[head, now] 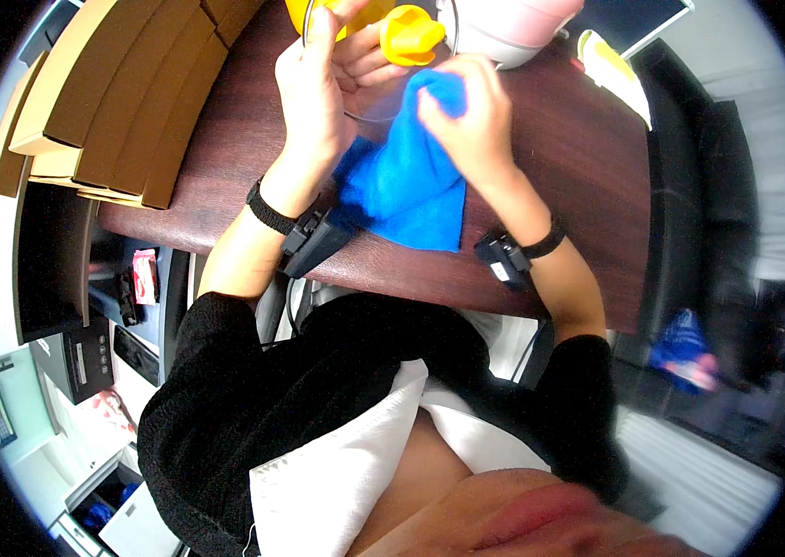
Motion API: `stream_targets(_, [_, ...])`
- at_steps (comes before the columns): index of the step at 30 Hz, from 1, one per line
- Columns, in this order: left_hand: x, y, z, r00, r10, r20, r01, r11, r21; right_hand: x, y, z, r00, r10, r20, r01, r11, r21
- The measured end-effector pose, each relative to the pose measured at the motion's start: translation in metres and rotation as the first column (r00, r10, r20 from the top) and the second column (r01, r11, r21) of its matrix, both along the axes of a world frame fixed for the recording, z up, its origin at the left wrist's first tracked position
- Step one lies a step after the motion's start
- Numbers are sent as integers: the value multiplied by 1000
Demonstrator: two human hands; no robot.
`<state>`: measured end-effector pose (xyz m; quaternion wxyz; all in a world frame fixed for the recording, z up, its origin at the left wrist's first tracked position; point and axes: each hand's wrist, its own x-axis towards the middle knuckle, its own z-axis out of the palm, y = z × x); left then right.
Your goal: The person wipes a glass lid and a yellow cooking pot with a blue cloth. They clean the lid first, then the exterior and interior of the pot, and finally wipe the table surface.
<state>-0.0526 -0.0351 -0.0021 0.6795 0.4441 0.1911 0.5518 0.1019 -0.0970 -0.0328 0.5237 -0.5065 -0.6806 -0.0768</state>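
Observation:
My left hand (316, 94) grips the side of a clear round lid (373, 120) with a thin metal rim, apparently glass. A yellow knob-like part (412, 36) stands out in front of its fingers. My right hand (477, 115) pinches a blue cloth (410, 184) between thumb and fingers, close against the lid's lower right side. The cloth's loose end hangs down over the dark wood-grain table. Beyond the hands, at the top edge, are a pink and white appliance (514, 28) and a yellow object (364, 15), both partly cut off.
A row of brown cardboard boxes (134, 90) stands along the left of the table (573, 209). A yellow and white item (615, 76) lies at the far right, near a black sofa (699, 181). An open drawer (134, 515) is at lower left.

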Motion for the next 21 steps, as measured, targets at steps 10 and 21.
stream_targets(10, [12,-14,0,995,-7,-101,15,997,79,-41,0,10,994,94,63,-103,982,160])
stream_targets(21, [17,-8,-1,1000,-7,-26,10,993,117,-55,15,40,997,-73,40,64,980,191])
